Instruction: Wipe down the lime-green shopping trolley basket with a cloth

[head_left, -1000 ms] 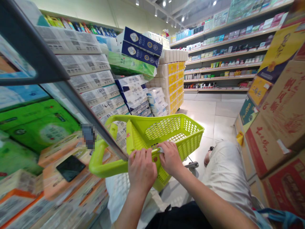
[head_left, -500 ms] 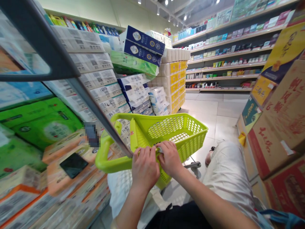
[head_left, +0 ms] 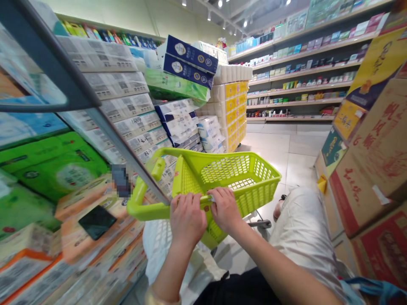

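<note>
The left hand (head_left: 188, 219) and right hand (head_left: 225, 208) both curl over the near rim of the green cart (head_left: 246, 197), which stands beside stacked packs (head_left: 129, 105). Something pale (head_left: 210, 198) (perhaps cloth) shows under the right hand.

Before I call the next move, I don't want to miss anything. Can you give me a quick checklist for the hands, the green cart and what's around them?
1. Left hand on the green cart, fingers curled over its near rim: ok.
2. Right hand on the same rim, farther forward: ok.
3. Hands around the rear end of the looped handle: not ok, neither is there.
4. Grey pole apart from the cart: cannot tell, its lower end meets the cart in the picture.
5. Phone lying on the orange packs, apart from both hands: ok.
6. Blue packs level: not ok, tilted.
</note>
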The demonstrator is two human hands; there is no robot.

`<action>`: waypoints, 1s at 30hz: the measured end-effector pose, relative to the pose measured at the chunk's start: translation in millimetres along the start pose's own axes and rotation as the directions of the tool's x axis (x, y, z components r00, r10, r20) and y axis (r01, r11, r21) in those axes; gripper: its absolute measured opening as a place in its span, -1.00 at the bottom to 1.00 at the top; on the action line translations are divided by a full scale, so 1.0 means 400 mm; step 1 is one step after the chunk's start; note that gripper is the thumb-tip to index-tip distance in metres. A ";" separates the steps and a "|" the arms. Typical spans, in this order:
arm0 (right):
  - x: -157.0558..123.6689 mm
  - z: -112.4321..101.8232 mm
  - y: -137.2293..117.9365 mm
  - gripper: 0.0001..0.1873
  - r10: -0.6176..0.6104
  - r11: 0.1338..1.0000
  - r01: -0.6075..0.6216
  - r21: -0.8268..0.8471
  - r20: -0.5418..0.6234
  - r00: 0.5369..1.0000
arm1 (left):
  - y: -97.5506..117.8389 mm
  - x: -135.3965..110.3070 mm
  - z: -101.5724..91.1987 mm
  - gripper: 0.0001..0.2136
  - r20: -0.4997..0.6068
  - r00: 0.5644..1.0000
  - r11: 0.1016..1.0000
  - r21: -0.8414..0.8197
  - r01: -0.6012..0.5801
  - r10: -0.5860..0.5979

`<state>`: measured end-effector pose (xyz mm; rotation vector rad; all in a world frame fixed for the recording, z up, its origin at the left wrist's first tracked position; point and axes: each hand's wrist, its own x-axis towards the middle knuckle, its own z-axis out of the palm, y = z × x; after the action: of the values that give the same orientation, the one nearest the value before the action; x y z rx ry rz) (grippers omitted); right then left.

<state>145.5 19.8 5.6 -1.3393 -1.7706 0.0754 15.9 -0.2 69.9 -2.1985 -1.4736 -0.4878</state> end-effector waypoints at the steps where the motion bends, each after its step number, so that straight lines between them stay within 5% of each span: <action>1: -0.001 -0.002 0.005 -0.62 -0.016 1.000 0.016 -0.006 0.011 1.000 | -0.003 0.001 0.004 -0.73 -0.003 1.000 1.000 -0.001 0.001 -0.001; 8: -0.019 -0.047 0.101 -0.69 0.101 0.987 -0.109 -0.118 -0.077 0.992 | -0.019 0.004 0.012 -0.73 -0.022 0.998 0.998 -0.028 0.050 -0.051; 12: -0.022 -0.030 0.081 -0.66 0.106 0.989 -0.114 -0.090 -0.088 0.990 | 0.005 0.010 0.020 -0.69 -0.043 0.996 0.996 -0.035 0.082 -0.084; 19: -0.034 -0.015 0.073 -0.56 0.014 0.997 -0.019 -0.069 -0.062 0.998 | 0.078 0.016 0.077 -0.56 0.056 0.997 0.988 -0.148 -0.041 0.050; 26: -0.031 -0.030 0.099 -0.68 0.152 0.973 -0.176 -0.153 -0.155 0.976 | 0.084 0.013 0.079 -0.59 0.077 0.996 0.994 -0.100 -0.047 0.054; 30: -0.026 -0.007 0.062 -0.62 0.067 0.989 -0.079 -0.122 -0.101 0.993 | 0.083 0.011 0.078 -0.62 0.072 0.997 0.995 -0.093 -0.035 0.042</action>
<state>166.0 20.6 -11.8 -1.4737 -1.6681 -0.0616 49.8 9.2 40.7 -2.3345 -1.4702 -0.4749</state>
